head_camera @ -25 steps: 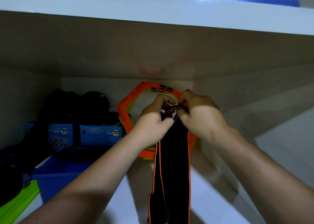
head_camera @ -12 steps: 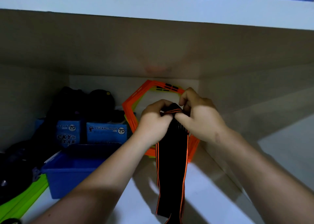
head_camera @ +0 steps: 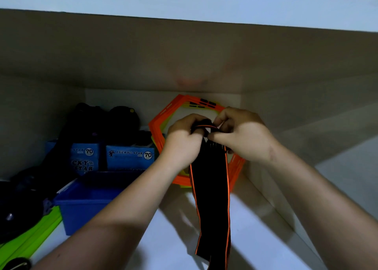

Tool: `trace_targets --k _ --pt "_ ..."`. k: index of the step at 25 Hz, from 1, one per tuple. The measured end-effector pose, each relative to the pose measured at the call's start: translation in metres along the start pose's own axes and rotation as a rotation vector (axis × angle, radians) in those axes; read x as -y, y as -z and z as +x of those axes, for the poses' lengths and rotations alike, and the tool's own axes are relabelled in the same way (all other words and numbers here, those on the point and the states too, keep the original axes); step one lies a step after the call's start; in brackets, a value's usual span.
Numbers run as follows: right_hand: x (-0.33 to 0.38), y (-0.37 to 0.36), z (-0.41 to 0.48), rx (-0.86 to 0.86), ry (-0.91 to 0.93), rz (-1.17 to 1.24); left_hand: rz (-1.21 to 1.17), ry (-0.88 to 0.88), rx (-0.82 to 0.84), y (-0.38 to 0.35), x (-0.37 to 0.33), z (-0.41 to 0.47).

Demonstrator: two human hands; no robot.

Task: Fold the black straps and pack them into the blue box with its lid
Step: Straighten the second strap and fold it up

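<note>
Shelf compartment, contents as seen from in front.

1. Blue box (head_camera: 81,210): plastic, open-topped, standing on the white shelf (head_camera: 167,239) at the left of the compartment. Its inside is in shadow and I cannot tell what it contains.

2. Black strap (head_camera: 210,187): wide, with orange edging down both sides. It is held up in the air to the right of the blue box, its top end bunched and its free end hanging down towards the shelf surface. No part of it is in the box.

3. Left hand (head_camera: 184,144): right of the blue box and higher; grip closed, fingers curled round the rolled top end of the strap.

4. Right hand (head_camera: 243,138): further right of the box, touching the left hand; grip closed, thumb and fingers pinching the same top end.

5. Orange hexagonal frame (head_camera: 157,134): leaning against the back wall, right of and behind the box, partly hidden by the hands.

6. Blue cartons (head_camera: 128,157): printed "LUCKY STAR 70", directly behind the box.

7. Dark bags (head_camera: 102,122): behind the cartons, details lost in shadow.

8. Green strip (head_camera: 26,241): lying left of the box, at the front.
</note>
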State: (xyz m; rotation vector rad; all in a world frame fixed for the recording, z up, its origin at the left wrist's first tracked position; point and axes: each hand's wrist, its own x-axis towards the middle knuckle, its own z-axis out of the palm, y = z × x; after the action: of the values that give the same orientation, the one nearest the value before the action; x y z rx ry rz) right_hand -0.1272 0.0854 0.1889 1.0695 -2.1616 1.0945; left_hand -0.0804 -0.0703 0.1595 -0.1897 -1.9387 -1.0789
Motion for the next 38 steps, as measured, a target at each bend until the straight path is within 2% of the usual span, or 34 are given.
trace_targets --k 2,5,8,10,11,13,14,15,17,20,22,24,26,28,32,35,38 --pt "-0.004 0.001 -0.002 0.096 -0.065 0.205 -0.042 0.074 -0.035 0.0 -0.002 0.004" --pt "0.001 0.002 -0.002 0.043 -0.05 0.304 -0.045 0.019 -0.086 0.004 -0.004 0.001" --pt "0.014 -0.001 0.003 -0.048 0.042 0.214 -0.002 -0.089 -0.131 0.009 -0.009 0.0" --pt "0.021 -0.003 0.008 -0.133 0.078 0.087 -0.187 -0.049 -0.11 0.015 -0.01 0.0" --pt "0.026 -0.003 0.008 -0.164 0.076 0.057 -0.392 0.037 -0.021 0.02 -0.007 -0.001" --pt "0.033 -0.006 0.008 -0.183 0.041 0.091 -0.858 0.306 0.347 0.035 0.007 -0.006" --pt "0.036 -0.007 0.007 -0.181 0.01 0.122 -1.007 0.391 0.543 0.04 0.013 -0.013" --pt "0.039 -0.008 0.005 -0.179 -0.014 0.128 -1.089 0.397 0.689 0.04 0.021 -0.02" --pt "0.042 -0.008 0.003 -0.179 -0.044 0.074 -1.206 0.353 0.841 0.028 0.03 -0.032" --pt "0.04 -0.004 0.002 -0.196 -0.044 -0.019 -1.349 0.373 0.861 0.006 0.029 -0.039" --pt "0.039 0.0 0.001 -0.218 -0.016 -0.12 -1.189 0.392 0.783 0.002 0.03 -0.042" --pt "0.039 0.006 -0.001 -0.257 0.012 -0.195 -0.909 0.406 0.542 -0.001 0.029 -0.044" --pt "0.039 0.011 0.0 -0.312 0.051 -0.22 -0.741 0.345 0.262 -0.01 0.029 -0.046" --pt "0.038 0.014 0.006 -0.342 0.072 -0.186 -0.641 0.252 0.138 -0.019 0.033 -0.057" --pt "0.025 0.025 0.025 -0.361 0.056 -0.205 -0.565 0.247 0.199 -0.042 0.062 -0.115" --pt "0.003 0.021 0.034 -0.342 -0.005 -0.245 -0.493 0.404 0.243 -0.048 0.078 -0.166" --pt "-0.03 -0.008 0.036 -0.254 -0.108 -0.183 -0.485 0.536 0.287 -0.034 0.081 -0.194"
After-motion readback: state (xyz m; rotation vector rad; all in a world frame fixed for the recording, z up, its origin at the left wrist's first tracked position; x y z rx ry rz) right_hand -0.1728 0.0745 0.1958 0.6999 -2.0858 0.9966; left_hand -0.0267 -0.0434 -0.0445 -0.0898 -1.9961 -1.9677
